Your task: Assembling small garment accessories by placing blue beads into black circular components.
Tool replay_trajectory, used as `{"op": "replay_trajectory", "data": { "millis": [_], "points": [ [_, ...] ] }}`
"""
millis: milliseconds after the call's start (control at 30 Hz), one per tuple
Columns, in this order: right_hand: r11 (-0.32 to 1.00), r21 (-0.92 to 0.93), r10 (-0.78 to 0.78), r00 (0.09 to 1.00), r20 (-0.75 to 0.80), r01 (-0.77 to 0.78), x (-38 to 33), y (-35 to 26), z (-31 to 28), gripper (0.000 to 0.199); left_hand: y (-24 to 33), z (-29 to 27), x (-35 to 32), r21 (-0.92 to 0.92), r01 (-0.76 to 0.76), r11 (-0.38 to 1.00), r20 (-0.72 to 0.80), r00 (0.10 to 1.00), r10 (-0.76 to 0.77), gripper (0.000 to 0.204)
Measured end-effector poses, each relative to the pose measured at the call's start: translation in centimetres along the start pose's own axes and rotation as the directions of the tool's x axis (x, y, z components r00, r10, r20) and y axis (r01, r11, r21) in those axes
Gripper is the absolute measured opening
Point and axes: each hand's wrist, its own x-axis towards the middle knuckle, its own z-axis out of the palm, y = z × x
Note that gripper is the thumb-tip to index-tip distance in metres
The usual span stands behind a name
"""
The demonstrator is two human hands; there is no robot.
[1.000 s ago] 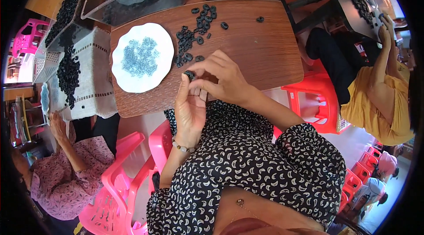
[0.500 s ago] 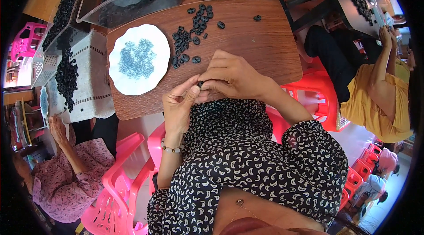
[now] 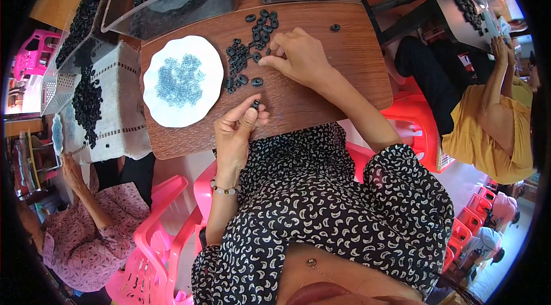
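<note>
My left hand (image 3: 234,127) pinches a small black plastic part (image 3: 256,103) between thumb and forefinger, just above the table's near edge. Out over the tabletop, my right hand (image 3: 299,59) reaches to the right side of a loose pile of small black oval parts (image 3: 236,58). Its thumb and curled forefinger are apart, with a tiny black piece (image 3: 268,51) near the fingertips; no held thing shows between them. Left of the pile lies a white wavy-rimmed plate (image 3: 154,98) bearing many tiny blue-grey pieces, too small to make out.
Clear plastic bins (image 3: 189,15) full of black parts line the table's (image 3: 356,70) far edge. One black part (image 3: 335,28) lies apart at right. On the left, a person works beside a cloth-covered surface (image 3: 123,92); another person in yellow (image 3: 488,127) sits at right.
My right hand has left my left hand and moved up and away to the pile. The left hand stays nearly in place, still pinching its black part.
</note>
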Motion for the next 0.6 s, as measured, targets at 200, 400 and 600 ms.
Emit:
{"op": "replay_trajectory", "data": {
  "millis": [200,400,600],
  "points": [
    [0.999,-0.042,0.027,0.999,-0.033,-0.029,0.0,0.3,1.2,0.022,-0.3,0.0,-0.1,0.103,-0.025,0.994,-0.01,1.0,0.026,0.035],
    [0.956,0.269,0.092,0.989,0.115,-0.12,-0.5,-0.8,-1.3,0.017,-0.3,0.1,0.0,0.103,-0.01,0.995,-0.039,0.999,0.014,0.033],
    [0.653,0.668,0.086,0.911,0.404,-0.358,-3.2,-2.9,-4.0,0.019,0.3,0.8,0.0,0.245,-0.166,0.955,0.004,0.985,0.17,0.029]
  ]
}}
